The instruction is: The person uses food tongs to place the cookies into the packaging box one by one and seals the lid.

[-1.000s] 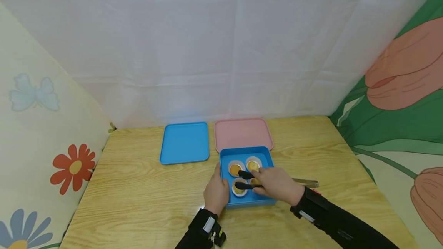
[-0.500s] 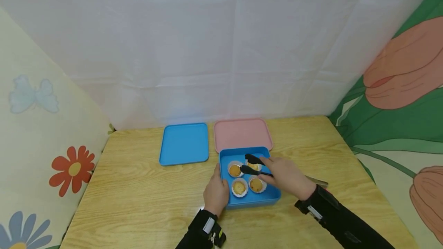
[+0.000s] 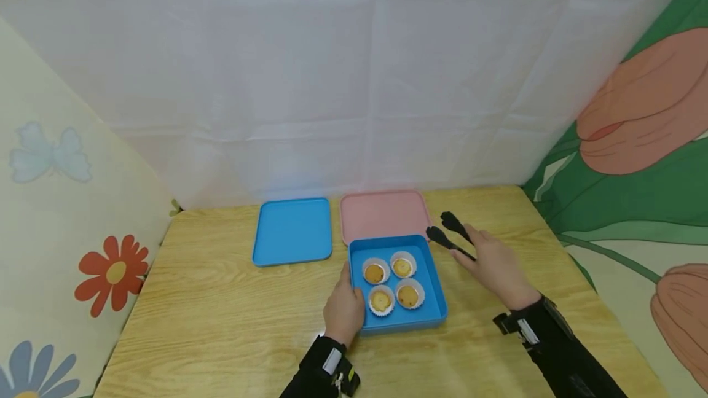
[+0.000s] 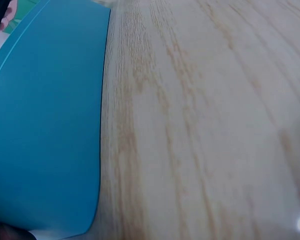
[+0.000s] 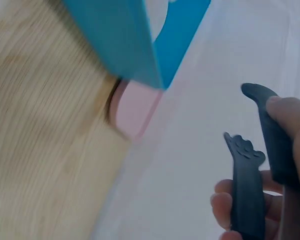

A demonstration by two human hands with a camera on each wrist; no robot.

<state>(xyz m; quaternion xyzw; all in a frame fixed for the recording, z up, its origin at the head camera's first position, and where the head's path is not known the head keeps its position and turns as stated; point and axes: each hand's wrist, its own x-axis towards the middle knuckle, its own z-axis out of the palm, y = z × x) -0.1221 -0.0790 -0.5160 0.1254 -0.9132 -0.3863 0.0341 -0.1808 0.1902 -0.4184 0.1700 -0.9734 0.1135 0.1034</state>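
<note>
1. Nearest me, the left hand holds the blue box at its left wall, fingers along the outside, thumb at the rim.
2. The right hand grips black-ended tongs, raised to the right of the box; their tips stand apart with nothing between.
3. Inside the box I count four cupcakes in white paper cups, two near, two behind. I'd judge the placing of these four done; the tongs are not put down and the box not let go, and I can't tell whether more is wanted.
4. The box stands on a wood-grain table.
5. Beyond lie a blue tray, left, and a pink tray, just behind the box; whether those two touch I can't tell.
6. Farthest off, a creased white sheet hangs between a pale panel with a red flower and a green panel with pink flowers.
</note>
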